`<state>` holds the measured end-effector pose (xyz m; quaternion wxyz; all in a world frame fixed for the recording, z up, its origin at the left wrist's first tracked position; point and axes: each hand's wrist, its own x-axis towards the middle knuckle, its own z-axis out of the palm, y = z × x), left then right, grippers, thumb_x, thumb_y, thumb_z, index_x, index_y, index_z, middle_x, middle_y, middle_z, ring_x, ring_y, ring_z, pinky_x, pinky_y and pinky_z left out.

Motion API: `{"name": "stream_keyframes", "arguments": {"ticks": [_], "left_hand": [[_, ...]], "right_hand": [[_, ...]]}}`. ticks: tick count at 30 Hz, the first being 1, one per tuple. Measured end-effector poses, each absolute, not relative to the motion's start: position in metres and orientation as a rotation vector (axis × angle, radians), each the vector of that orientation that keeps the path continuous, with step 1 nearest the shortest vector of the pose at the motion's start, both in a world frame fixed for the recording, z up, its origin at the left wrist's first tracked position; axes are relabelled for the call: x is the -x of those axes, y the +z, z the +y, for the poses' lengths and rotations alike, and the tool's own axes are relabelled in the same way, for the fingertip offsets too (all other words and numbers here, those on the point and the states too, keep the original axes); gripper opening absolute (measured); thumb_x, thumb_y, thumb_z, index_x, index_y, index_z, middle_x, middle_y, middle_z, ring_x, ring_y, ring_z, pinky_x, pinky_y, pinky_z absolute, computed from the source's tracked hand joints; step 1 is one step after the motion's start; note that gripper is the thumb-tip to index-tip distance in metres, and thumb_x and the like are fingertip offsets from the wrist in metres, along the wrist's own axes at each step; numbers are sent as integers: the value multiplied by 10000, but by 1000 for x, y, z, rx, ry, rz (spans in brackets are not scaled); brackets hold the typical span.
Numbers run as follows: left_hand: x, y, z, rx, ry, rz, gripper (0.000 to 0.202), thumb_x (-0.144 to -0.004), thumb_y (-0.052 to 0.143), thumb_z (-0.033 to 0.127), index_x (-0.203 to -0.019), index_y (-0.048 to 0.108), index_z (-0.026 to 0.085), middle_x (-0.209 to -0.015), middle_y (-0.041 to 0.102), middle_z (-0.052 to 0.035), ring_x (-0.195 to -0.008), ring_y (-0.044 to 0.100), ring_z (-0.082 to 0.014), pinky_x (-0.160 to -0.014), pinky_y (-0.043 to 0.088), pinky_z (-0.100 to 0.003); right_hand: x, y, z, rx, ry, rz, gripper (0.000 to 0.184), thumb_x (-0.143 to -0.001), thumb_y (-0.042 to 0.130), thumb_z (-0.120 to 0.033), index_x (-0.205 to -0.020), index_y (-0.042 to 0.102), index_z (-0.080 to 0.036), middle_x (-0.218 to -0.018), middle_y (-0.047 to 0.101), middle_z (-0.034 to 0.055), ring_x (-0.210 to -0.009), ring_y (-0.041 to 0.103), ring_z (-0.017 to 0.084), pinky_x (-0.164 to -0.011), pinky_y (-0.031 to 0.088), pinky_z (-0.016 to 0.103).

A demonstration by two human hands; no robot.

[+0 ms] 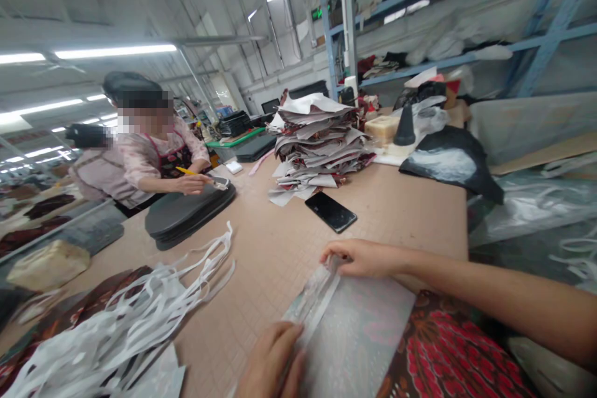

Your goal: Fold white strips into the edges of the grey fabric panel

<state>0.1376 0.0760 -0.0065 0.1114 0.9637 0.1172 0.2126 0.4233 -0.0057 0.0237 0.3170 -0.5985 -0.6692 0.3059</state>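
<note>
A pale-backed fabric panel (359, 336) lies at the table's near edge, its printed pattern showing faintly through. A white strip (321, 308) runs along the panel's left edge. My right hand (361, 258) pinches the strip and fabric at the far corner, thumb and fingers closed. Lower down the same edge, my left hand (273, 360) is closed with curled fingers on the strip and panel; it is partly blurred. Red and brown patterned fabric (457, 354) shows beside the panel at the right, below my right forearm.
White strips (116, 323) lie heaped at the left. A black phone (331, 211) and a tall stack of fabric pieces (319, 143) are farther back. Across the table (261, 249), a co-worker (149, 143) holds a yellow-handled tool over stacked dark pieces (186, 214). A black bundle (448, 158) lies at the right edge.
</note>
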Motion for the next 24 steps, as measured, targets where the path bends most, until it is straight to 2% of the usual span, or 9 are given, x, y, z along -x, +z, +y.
{"name": "stream_keyframes", "arguments": {"ticks": [3, 6, 8, 12, 16, 19, 24], "left_hand": [[-178, -5, 78, -2750, 601, 396, 310, -914, 475, 277, -1208, 509, 183, -1142, 582, -103, -1052, 561, -190, -897, 482, -319], [-210, 0, 74, -2635, 447, 505, 247, -886, 491, 270, -1089, 576, 157, -987, 612, -94, -932, 577, -218, -827, 479, -363], [-224, 2, 70, -2533, 376, 603, 173, -857, 494, 206, -977, 605, 151, -895, 597, -73, -857, 569, -211, -778, 464, -348], [-233, 4, 68, -2470, 347, 640, 152, -834, 490, 155, -874, 637, 156, -929, 560, -70, -895, 539, -208, -803, 413, -335], [-234, 4, 71, -2417, 310, 712, 143, -824, 527, 173, -918, 631, 145, -861, 565, -54, -847, 528, -204, -781, 392, -326], [-239, 4, 73, -2413, 333, 695, 171, -817, 542, 179, -963, 622, 140, -861, 567, -53, -849, 520, -205, -778, 384, -322], [-245, 3, 64, -2427, 367, 697, 135, -810, 526, 164, -879, 641, 148, -906, 602, -69, -896, 530, -217, -806, 387, -334]], "right_hand": [[-426, 15, -9, 1336, 853, -1689, 403, -708, 494, 5, -1081, 587, -116, -938, 625, 40, -832, 579, 141, -746, 448, 250], [-428, 9, -15, 1279, 847, -1584, 341, -743, 504, -36, -1069, 573, -109, -936, 631, 48, -839, 589, 139, -758, 457, 252], [-429, 7, -18, 1363, 707, -1602, 353, -745, 514, -39, -1086, 570, -111, -976, 628, 60, -872, 583, 148, -795, 452, 269], [-426, 3, -23, 1501, 444, -1735, 399, -724, 527, -12, -1101, 576, -135, -1060, 602, 71, -986, 542, 172, -887, 415, 295], [-423, 6, -23, 1539, 502, -1678, 449, -712, 510, 2, -1130, 567, -152, -1043, 604, 55, -952, 555, 161, -865, 426, 279], [-423, 6, -21, 1541, 577, -1638, 465, -715, 499, -13, -1154, 556, -157, -952, 616, 36, -871, 577, 153, -805, 447, 271], [-420, -7, -24, 1439, 558, -1616, 324, -752, 482, -109, -1056, 584, -152, -976, 619, 71, -877, 579, 188, -799, 474, 318]]}}
